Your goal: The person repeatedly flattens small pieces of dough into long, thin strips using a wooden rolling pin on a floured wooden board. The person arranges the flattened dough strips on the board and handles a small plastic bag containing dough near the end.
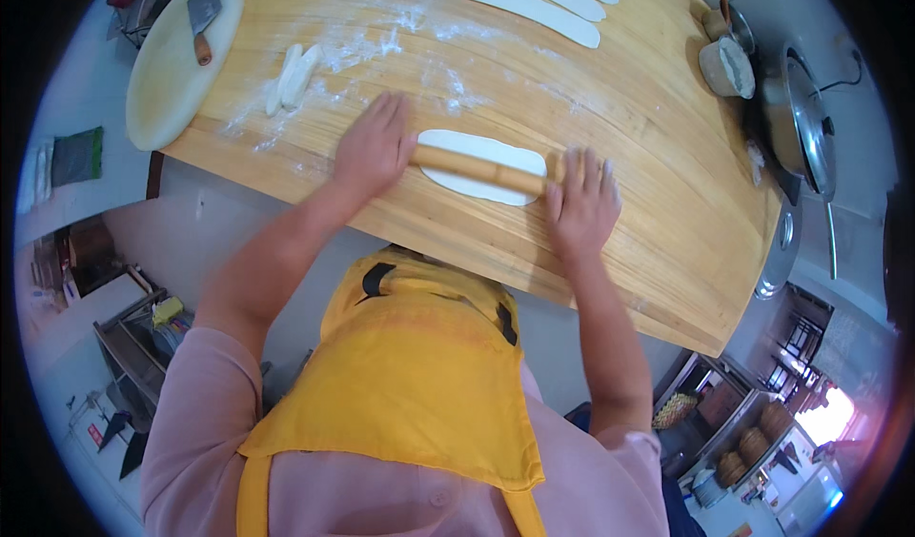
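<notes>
A wooden rolling pin (479, 169) lies across a flat oval of white dough (482, 147) near the front edge of the wooden table (665, 251). My left hand (375, 140) presses on the pin's left end and my right hand (585, 197) on its right end. Both hands look flat, with fingers stretched forward, and are slightly blurred. Short strips of dough (297, 76) lie to the left on the floured wood. Several long, flat dough strips (507, 4) are laid side by side at the far side.
At the left stands a pale oval board (161, 101) with a wooden-handled scraper (204, 19) on it. A white-coated container (726, 67), a small pot with a wooden handle, and a large lidded metal pan (808, 122) stand along the right side.
</notes>
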The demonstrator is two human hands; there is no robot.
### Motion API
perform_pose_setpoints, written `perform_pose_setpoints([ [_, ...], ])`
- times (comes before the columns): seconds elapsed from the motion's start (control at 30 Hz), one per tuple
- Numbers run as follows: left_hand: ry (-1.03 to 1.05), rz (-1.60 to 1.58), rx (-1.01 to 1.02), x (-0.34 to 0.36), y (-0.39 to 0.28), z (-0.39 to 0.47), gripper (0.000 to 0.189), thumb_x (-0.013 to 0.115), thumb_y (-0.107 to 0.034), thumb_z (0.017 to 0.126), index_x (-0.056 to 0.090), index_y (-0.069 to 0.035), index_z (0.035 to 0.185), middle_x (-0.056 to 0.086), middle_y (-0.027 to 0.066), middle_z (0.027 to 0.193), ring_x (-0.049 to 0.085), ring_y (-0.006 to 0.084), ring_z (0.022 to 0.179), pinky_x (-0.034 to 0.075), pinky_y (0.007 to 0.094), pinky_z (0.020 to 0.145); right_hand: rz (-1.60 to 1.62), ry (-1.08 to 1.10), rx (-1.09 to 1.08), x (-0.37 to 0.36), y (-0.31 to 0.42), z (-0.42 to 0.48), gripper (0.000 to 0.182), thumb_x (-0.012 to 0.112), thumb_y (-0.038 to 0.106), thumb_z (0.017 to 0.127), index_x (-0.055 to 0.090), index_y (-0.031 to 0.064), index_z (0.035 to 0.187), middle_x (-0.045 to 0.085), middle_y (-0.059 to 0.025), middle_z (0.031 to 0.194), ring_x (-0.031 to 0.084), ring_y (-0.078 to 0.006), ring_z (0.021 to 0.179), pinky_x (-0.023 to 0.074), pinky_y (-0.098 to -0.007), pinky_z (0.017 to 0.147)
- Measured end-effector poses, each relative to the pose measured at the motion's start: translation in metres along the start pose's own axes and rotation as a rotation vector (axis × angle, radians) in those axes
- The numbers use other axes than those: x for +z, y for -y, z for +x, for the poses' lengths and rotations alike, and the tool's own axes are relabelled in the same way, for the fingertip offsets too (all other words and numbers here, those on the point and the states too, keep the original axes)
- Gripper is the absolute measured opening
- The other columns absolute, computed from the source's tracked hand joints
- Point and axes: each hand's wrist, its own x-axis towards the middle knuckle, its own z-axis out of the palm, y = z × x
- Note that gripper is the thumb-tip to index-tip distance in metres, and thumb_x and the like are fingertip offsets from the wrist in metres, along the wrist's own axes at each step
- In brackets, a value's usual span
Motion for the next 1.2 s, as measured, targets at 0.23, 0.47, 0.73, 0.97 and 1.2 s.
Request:
perform_pose_setpoints([
  [0.23, -0.013, -0.116, -0.034, -0.012, -0.015, -0.075, 0.053, 0.054, -0.01, 0.094, 0.041, 0.004, 0.143, 0.039, 0.0253, 0.151, 0.042, 0.0399, 0.137, 0.034, 0.0465, 0.115, 0.148, 0.279, -0.045, -0.043, 0.002, -0.062, 0.047, 0.075, 0.023, 0.08, 0.064, 0.018, 0.125, 0.063, -0.0046, 0.114, 0.057, -0.0299, 0.108, 0.0431, -0.0482, 0.096],
  [0.47, -0.223, -0.472, -0.628, 0.037, -0.028, -0.03, 0.043, 0.069, -0.008, 0.086, 0.055, 0.003, 0.125, 0.068, 0.0166, 0.109, 0.068, 0.0321, 0.098, 0.055, 0.0367, 0.083, 0.052, -0.059, 0.46, -0.065, -0.096, -0.139, 0.043, 0.078, 0.018, 0.078, 0.067, 0.0133, 0.12, 0.064, -0.0138, 0.103, 0.06, -0.0349, 0.096, 0.0487, -0.0459, 0.084],
  [0.73, -0.071, -0.388, -0.755, 0.029, -0.046, -0.004, 0.038, 0.078, -0.022, 0.081, 0.063, 0.0, 0.107, 0.068, 0.017, 0.094, 0.067, 0.0317, 0.091, 0.053, 0.0405, 0.079, -0.082, -0.052, 0.653, -0.069, -0.129, -0.122, 0.044, 0.074, 0.015, 0.085, 0.062, 0.0062, 0.126, 0.062, -0.018, 0.113, 0.058, -0.0373, 0.106, 0.0478, -0.0475, 0.091],
  [0.97, -0.056, -0.138, -0.473, 0.029, -0.065, -0.002, 0.035, 0.074, -0.026, 0.084, 0.062, -0.006, 0.11, 0.066, 0.0147, 0.09, 0.065, 0.0331, 0.089, 0.052, 0.0422, 0.08, 0.158, -0.153, 0.192, -0.042, -0.058, -0.105, 0.024, 0.069, 0.012, 0.086, 0.069, 0.003, 0.108, 0.064, -0.0197, 0.111, 0.059, -0.038, 0.105, 0.0475, -0.0472, 0.091],
  [1.2, -0.178, -0.374, -0.44, 0.026, -0.09, -0.014, 0.036, 0.063, -0.02, 0.092, 0.056, -0.001, 0.121, 0.057, 0.0208, 0.119, 0.059, 0.0375, 0.105, 0.049, 0.0458, 0.088, 0.421, -0.028, 0.214, -0.046, 0.007, -0.062, 0.013, 0.066, 0.012, 0.088, 0.07, 0.0033, 0.097, 0.068, -0.0152, 0.1, 0.061, -0.0353, 0.098, 0.0493, -0.0454, 0.088],
])
